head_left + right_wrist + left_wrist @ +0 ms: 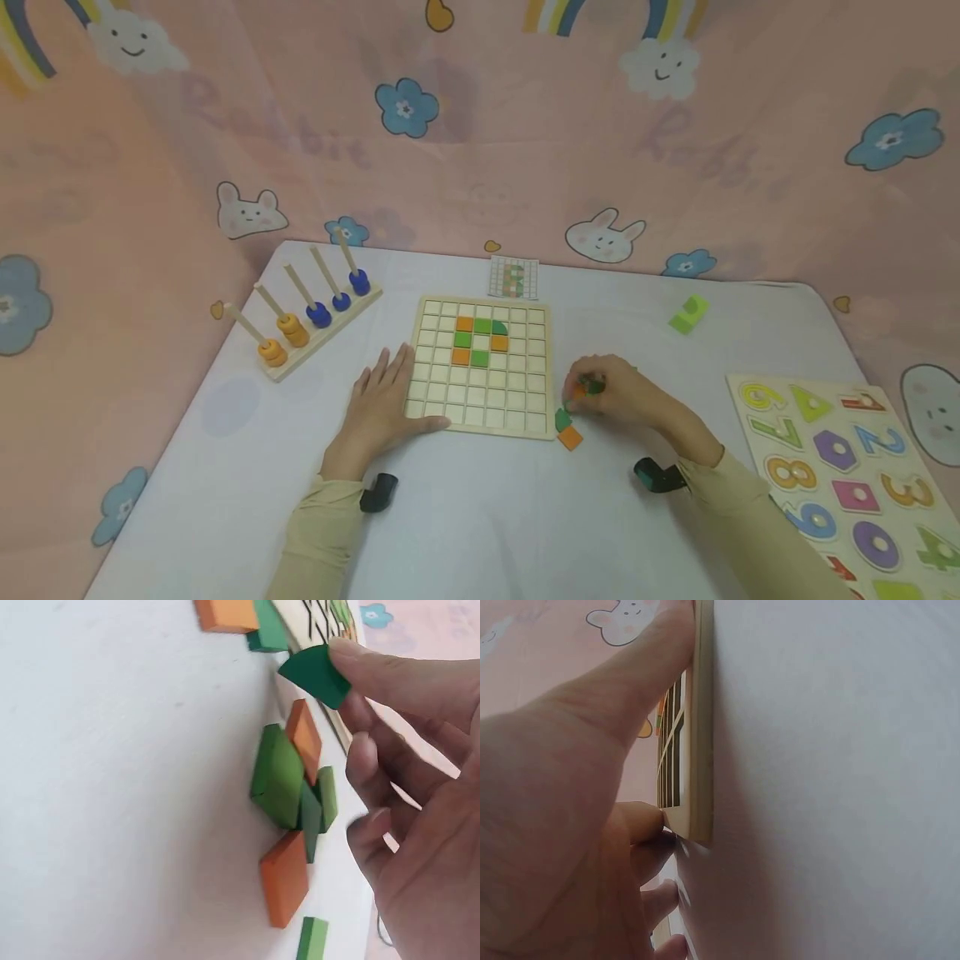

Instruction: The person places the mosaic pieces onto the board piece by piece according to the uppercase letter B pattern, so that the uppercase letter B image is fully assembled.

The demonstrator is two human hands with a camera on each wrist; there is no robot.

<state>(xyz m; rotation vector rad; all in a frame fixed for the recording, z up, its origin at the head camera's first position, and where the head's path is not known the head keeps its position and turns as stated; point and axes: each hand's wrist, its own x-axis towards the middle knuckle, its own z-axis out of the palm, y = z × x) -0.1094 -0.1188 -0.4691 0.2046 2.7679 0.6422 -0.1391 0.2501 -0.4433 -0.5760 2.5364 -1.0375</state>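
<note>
Firstly, leftmost on the counter point(465, 533): bead stand point(322, 335), carrying orange beads point(292, 330) and blue beads point(318, 315) on pegs point(243, 322). Next, left hand point(378, 400), fingers straight and apart, clasping nothing, laid against left and near edges of the grid board point(496, 398), probably for keeping it steady. Inside its upper-middle part, inlaid tiles point(461, 357), orange and green. Near its far edge, pattern card point(513, 277), likely put there for easy viewing. Beside the right edge, loose tiles point(570, 438), seemingly gathered for short reach. Near them, right hand point(611, 390), pinching quarter-round tile point(313, 675) by one side, perhaps for leaving its face uncovered. Further right, light green pieces point(690, 314), then number puzzle point(823, 482), with numerals point(791, 472) and shapes point(825, 443) inside.
</note>
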